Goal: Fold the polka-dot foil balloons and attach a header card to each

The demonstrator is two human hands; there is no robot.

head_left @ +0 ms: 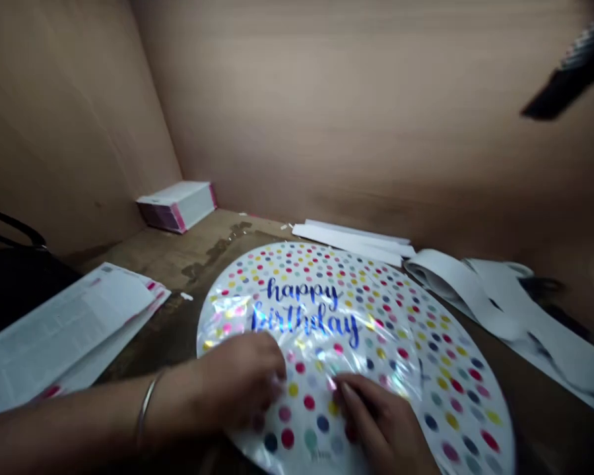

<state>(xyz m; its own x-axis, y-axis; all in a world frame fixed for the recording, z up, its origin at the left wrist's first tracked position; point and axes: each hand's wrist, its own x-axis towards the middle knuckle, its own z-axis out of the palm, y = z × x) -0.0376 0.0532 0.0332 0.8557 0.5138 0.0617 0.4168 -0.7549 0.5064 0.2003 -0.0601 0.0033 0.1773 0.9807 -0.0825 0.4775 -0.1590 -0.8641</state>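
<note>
Both left hand point(245, 379) and right hand point(381, 422) sit curled, apart, over round white multicolour-dotted "happy birthday" disc point(351, 359); can't tell if pinching its glossy clear film point(231, 310).

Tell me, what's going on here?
A person has both hands at a round dotted disc reading "happy birthday". The left hand, with a bracelet at its wrist, is curled over the disc's lower left; the right hand has its thumb and finger at the lower middle. Shiny clear film lies over part of the disc; blur hides whether either hand grips it. A box sits in the far left corner.
</note>
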